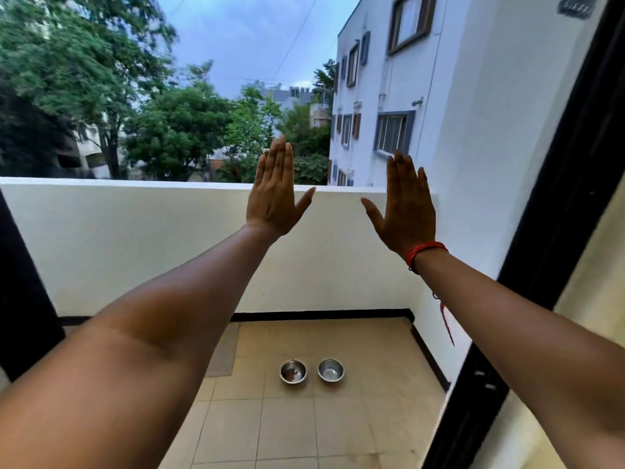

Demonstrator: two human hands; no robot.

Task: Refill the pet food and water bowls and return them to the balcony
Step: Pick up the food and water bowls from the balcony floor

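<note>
Two small steel bowls stand side by side on the beige tiled balcony floor. The left bowl (293,371) holds a few brown bits of food at its bottom. The right bowl (330,369) looks bare inside. My left hand (275,194) and my right hand (404,206) are raised at arm's length, backs toward me, fingers straight up and thumbs out, holding nothing. Both hands are high above the bowls, in front of the white parapet. A red thread is tied round my right wrist.
A white parapet wall (135,238) closes the balcony ahead. A black door frame (554,231) runs along the right, another dark post (23,299) at the left. A grey mat (223,353) lies on the floor left of the bowls. Trees and a white building lie beyond.
</note>
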